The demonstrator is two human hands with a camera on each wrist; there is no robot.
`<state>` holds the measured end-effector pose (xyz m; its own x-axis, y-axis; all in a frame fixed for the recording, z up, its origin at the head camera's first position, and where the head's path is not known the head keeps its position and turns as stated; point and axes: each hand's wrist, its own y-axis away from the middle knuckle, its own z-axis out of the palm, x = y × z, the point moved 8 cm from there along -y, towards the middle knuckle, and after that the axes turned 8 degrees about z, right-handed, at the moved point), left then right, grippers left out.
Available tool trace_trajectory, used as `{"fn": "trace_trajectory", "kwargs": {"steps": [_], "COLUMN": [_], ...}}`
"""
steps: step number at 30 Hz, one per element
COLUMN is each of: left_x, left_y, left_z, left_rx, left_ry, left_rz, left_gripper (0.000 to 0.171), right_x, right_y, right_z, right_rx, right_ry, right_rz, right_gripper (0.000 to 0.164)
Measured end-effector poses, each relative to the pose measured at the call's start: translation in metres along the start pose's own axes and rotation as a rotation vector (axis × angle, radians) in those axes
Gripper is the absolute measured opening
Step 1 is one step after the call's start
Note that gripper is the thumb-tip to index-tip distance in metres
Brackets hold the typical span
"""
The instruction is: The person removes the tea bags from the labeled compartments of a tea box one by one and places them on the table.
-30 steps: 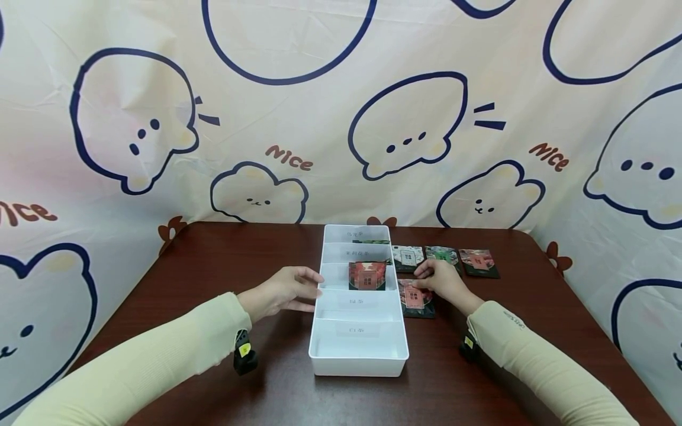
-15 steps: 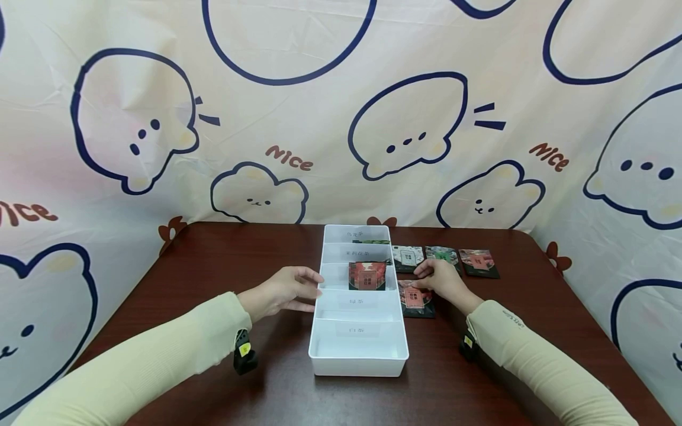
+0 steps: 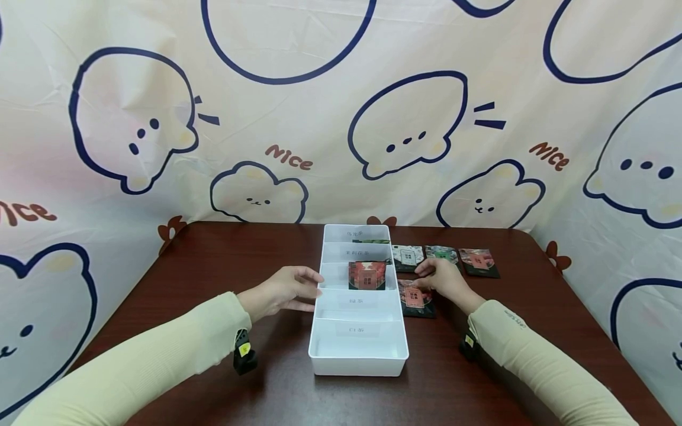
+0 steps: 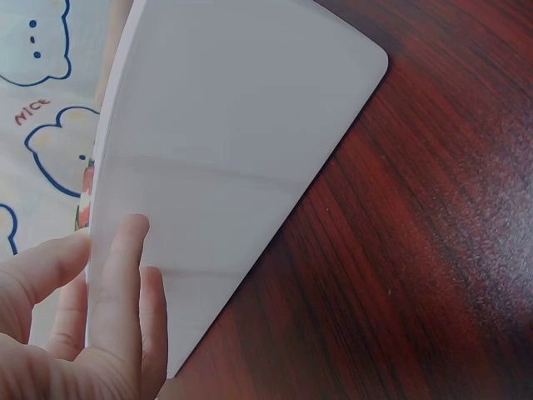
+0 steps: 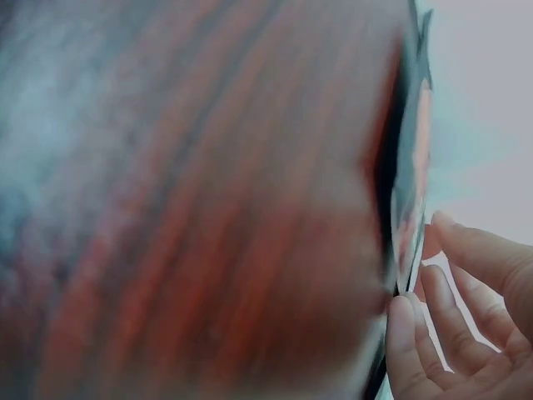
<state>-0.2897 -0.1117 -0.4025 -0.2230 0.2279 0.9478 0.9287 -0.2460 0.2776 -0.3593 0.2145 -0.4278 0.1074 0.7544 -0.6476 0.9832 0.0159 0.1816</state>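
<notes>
A long white divided tray (image 3: pixel 358 350) with Chinese tea labels stands mid-table in the head view. My left hand (image 3: pixel 285 290) touches its left side with loosely bent fingers; in the left wrist view, fingertips (image 4: pixel 136 223) lie along the white wall. On the right, my right hand (image 3: pixel 444 281) rests at the upper right of a red and dark tea sachet (image 3: pixel 412 299) lying on the table. The right wrist view shows that sachet (image 5: pixel 411 192) edge-on, with thumb and fingers spread loosely around its edge. Another red tea sachet (image 3: pixel 367 276) leans in the middle compartment.
Behind my right hand lie a white-green sachet (image 3: pixel 408 257), a green sachet (image 3: pixel 443 254) and a red sachet (image 3: pixel 479 262) in a row. A green sachet edge (image 3: pixel 371 241) shows in the rear compartment. A patterned cloth (image 3: pixel 330 118) hangs behind the brown table (image 3: pixel 213 355).
</notes>
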Motion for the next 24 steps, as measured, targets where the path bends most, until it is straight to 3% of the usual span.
{"fn": "trace_trajectory", "kwargs": {"steps": [6,10,18,21,24], "left_x": [0.0,-0.001,0.0,0.0,0.0], "left_y": [0.0,-0.001,-0.001,0.0,0.0], "left_z": [0.0,0.0,-0.001,0.0,0.0], "left_rx": [-0.003,-0.004,-0.01,-0.01,-0.009], "left_ry": [0.007,0.009,0.009,0.013,0.011], "left_rz": [-0.005,-0.01,-0.011,-0.012,-0.009], "left_gripper": [0.035,0.036,0.038,0.037,0.036], "right_x": [-0.004,-0.02,-0.073,-0.087,-0.094], "right_y": [-0.002,0.003,0.024,0.027,0.025], "right_z": [-0.013,-0.028,-0.051,-0.047,-0.036], "right_rx": [0.009,-0.001,-0.009,-0.031,-0.065], "right_ry": [-0.066,-0.206,-0.428,-0.447,-0.43], "right_rz": [-0.001,-0.026,-0.261,-0.319,-0.325], "right_gripper": [0.027,0.033,0.039,0.038,0.036]}}
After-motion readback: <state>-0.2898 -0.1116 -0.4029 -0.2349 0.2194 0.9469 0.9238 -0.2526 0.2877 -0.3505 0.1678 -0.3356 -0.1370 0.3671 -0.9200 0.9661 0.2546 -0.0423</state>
